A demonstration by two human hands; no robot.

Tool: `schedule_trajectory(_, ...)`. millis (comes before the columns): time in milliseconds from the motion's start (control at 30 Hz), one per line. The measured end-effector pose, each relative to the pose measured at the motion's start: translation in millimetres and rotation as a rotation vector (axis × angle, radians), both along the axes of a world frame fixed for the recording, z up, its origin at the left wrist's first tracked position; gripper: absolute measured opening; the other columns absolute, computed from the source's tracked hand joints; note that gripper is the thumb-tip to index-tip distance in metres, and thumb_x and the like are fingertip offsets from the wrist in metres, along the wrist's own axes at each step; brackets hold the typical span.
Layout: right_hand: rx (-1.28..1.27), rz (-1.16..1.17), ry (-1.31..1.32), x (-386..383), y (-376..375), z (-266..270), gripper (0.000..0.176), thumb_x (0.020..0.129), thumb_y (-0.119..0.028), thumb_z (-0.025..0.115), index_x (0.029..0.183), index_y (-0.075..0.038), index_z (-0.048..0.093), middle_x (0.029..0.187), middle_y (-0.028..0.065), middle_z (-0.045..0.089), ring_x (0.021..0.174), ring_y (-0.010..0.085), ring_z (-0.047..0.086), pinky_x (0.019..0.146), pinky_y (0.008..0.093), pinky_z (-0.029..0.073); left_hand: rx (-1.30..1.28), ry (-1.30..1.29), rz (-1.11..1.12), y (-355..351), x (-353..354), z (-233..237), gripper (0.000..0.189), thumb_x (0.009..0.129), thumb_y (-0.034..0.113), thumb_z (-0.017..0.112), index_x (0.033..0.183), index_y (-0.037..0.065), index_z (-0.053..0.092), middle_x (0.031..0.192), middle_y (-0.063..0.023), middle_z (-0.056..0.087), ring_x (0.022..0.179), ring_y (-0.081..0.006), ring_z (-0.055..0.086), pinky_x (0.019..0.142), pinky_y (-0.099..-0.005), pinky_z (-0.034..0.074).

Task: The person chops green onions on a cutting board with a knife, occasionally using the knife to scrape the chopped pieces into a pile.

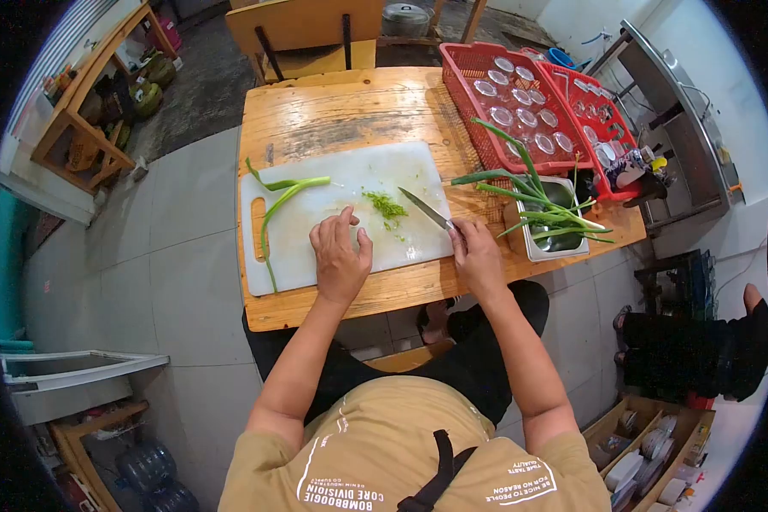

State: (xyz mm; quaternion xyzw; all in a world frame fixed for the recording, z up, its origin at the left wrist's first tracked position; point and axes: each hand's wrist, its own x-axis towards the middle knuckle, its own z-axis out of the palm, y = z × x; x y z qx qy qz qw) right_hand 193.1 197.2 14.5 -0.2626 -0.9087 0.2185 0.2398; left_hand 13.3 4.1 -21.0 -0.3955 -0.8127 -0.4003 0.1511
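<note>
My right hand point(478, 256) is closed around the handle of a knife point(425, 207), whose blade points up and left over the cutting board's right side. My left hand point(341, 254) rests on the white cutting board point(384, 165) with its fingers apart, holding nothing. Between the hands and a little farther off lies a small pile of chopped green onion point(385, 205). A whole green onion stalk point(288, 193) lies bent across the board's left part.
Long green onions point(544, 200) lie across a metal container point(533, 253) at the table's right. Behind it, a red basket point(462, 107) holds several clear lids. A chair point(307, 30) stands beyond the wooden table point(333, 111). Another person point(691, 350) is at the far right.
</note>
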Motion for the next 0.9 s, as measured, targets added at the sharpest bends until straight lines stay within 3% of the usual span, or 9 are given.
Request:
schedule_trajectory(100,0.017,-0.029,0.006,2.7,-15.1,0.5,0.022,0.109,-0.02,0.066,0.126,-0.007,0.071,0.106,0.0193,0.067,0.097,0.042,0.07,0.084,0.0529,0.056,-0.004,0.024,0.011,0.8,0.0,-0.2,0.049,0.094,0.007,0.07,0.141,0.001,0.058,0.115,-0.0086,0.066,0.117,-0.0279,0.061,0.112,-0.0491,0.041)
schedule_trajectory(167,-0.136,0.017,0.014,3.7,-29.6,4.8,0.022,0.109,-0.019,0.066,0.127,-0.007,0.07,0.106,0.0201,0.067,0.097,0.0422,0.07,0.084,0.0515,0.057,-0.007,0.028,0.02,0.4,0.5,-0.8,0.049,0.094,0.007,0.07,0.141,0.001,0.058,0.115,-0.0084,0.066,0.117,-0.0278,0.062,0.112,-0.049,0.041)
schedule_trajectory(233,-0.063,0.024,0.037,5.5,-30.3,4.1,0.022,0.109,-0.018,0.067,0.127,-0.007,0.07,0.106,0.0194,0.066,0.096,0.0411,0.071,0.083,0.0496,0.057,0.014,0.018,0.022,-0.4,-0.1,-1.2,0.049,0.094,0.007,0.071,0.142,0.001,0.058,0.115,-0.0081,0.066,0.116,-0.0276,0.062,0.111,-0.049,0.041)
schedule_trajectory(333,-0.207,0.01,0.027,11.7,-28.8,20.3,0.022,0.107,-0.017,0.069,0.127,-0.008,0.07,0.103,0.0178,0.065,0.094,0.0385,0.07,0.082,0.0483,0.057,0.02,0.019,0.021,-0.7,-0.1,-1.4,0.05,0.094,0.007,0.071,0.142,0.002,0.058,0.115,-0.0078,0.067,0.116,-0.0273,0.062,0.111,-0.0489,0.042)
schedule_trajectory(533,-0.132,0.221,-0.109,32.7,-23.4,19.3,0.024,0.102,-0.015,0.074,0.126,-0.008,0.072,0.104,0.0171,0.065,0.093,0.0385,0.069,0.082,0.0484,0.056,0.022,-0.018,0.014,-1.2,0.0,-3.5,0.052,0.096,0.007,0.07,0.146,0.005,0.056,0.118,-0.0082,0.068,0.119,-0.0289,0.062,0.114,-0.0499,0.04)
schedule_trajectory(733,0.015,0.217,-0.049,3.9,-4.2,9.1,0.023,0.102,-0.013,0.073,0.124,-0.009,0.072,0.104,0.0173,0.065,0.097,0.0399,0.068,0.084,0.0499,0.056,0.011,-0.036,0.009,-1.8,1.1,-1.6,0.05,0.097,0.007,0.069,0.146,0.004,0.057,0.118,-0.0086,0.068,0.118,-0.0282,0.062,0.115,-0.0497,0.039)
schedule_trajectory(900,-0.009,0.137,-0.014,-7.3,-7.8,20.9,0.021,0.103,-0.014,0.071,0.124,-0.008,0.071,0.104,0.018,0.066,0.099,0.041,0.068,0.086,0.0505,0.056,0.011,-0.009,0.02,-1.6,0.8,-2.6,0.049,0.096,0.007,0.07,0.143,0.003,0.058,0.116,-0.0076,0.067,0.116,-0.0281,0.061,0.112,-0.0497,0.042)
